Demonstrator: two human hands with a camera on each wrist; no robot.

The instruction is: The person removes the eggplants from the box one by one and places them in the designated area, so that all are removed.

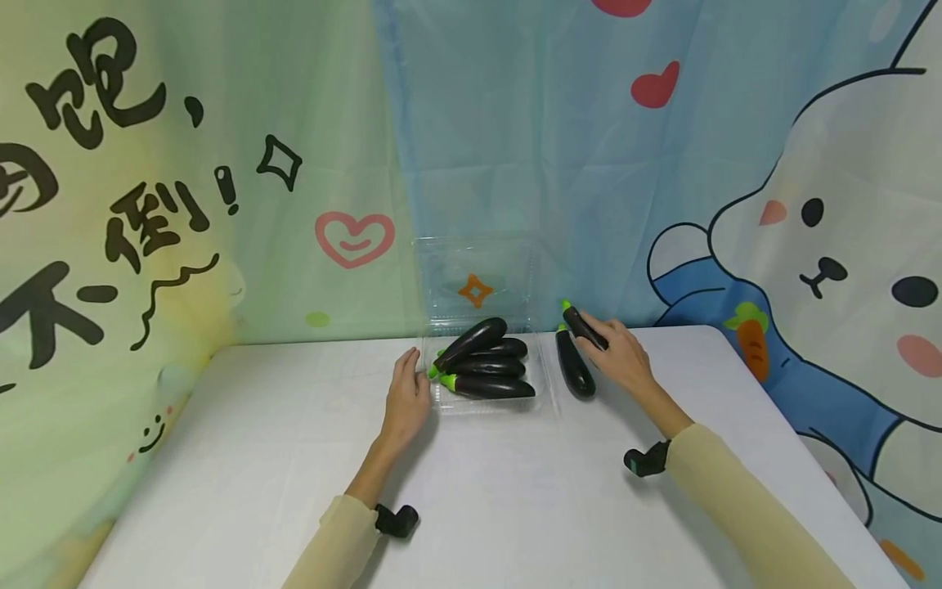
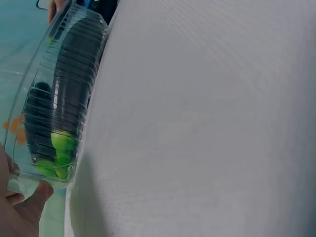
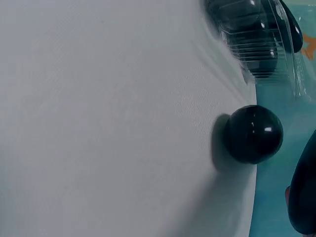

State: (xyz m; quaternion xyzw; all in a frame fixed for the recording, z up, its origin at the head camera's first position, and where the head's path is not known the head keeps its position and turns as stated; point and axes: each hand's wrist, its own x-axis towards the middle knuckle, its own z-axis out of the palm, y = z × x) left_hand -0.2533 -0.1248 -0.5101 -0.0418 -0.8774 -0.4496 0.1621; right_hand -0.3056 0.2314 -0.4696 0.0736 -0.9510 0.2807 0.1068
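Observation:
A clear plastic box point(image 1: 449, 406) stands on the table with several dark eggplants point(image 1: 491, 387) inside, one lying tilted across the others. My left hand point(image 1: 407, 406) rests against the box's left end, fingers extended; in the left wrist view its thumb point(image 2: 40, 195) touches the box's end wall. My right hand point(image 1: 621, 356) grips an eggplant point(image 1: 585, 329) near its rounded end, with the green stem pointing away. Just below that one, another eggplant point(image 1: 575, 365) lies on the table, right of the box. In the right wrist view the held eggplant point(image 3: 305, 190) shows only partly at the edge.
The box's clear lid point(image 1: 477, 282) stands raised at the back, in front of a printed cloth backdrop point(image 1: 530, 164). White cloth covers the table point(image 1: 515, 507). Its back edge runs just behind the box. Each wrist carries a small black camera point(image 1: 648, 460).

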